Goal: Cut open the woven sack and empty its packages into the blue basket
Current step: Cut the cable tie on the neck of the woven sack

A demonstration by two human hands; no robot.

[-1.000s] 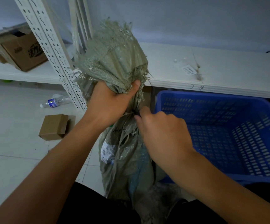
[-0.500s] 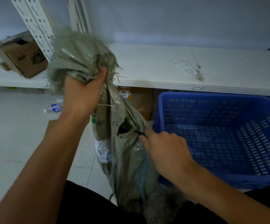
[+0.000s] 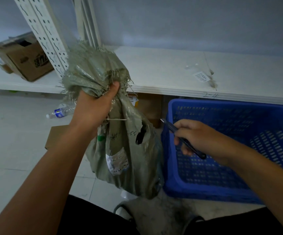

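A grey-green woven sack [image 3: 125,158] hangs upright from my left hand [image 3: 95,109], which grips its bunched, frayed neck just above a white zip tie [image 3: 116,119]. A dark slit [image 3: 139,137] gapes in the sack's upper right side. A white label is stuck on its front. My right hand [image 3: 198,138] holds a dark utility knife [image 3: 182,138] to the right of the sack, apart from it, blade tip pointing up-left. The blue basket [image 3: 167,167] stands on the floor at the right, nothing showing on its visible bottom. No packages show.
A white shelf board [image 3: 171,78] runs across behind, with a perforated upright [image 3: 42,33] at left and a brown cardboard box [image 3: 27,56] on it. A plastic bottle [image 3: 59,112] and a flat cardboard piece [image 3: 57,138] lie on the tiled floor at left.
My right hand drew the knife away from the sack to the right, leaving a slit open. My left hand swung the neck left, then back toward centre.
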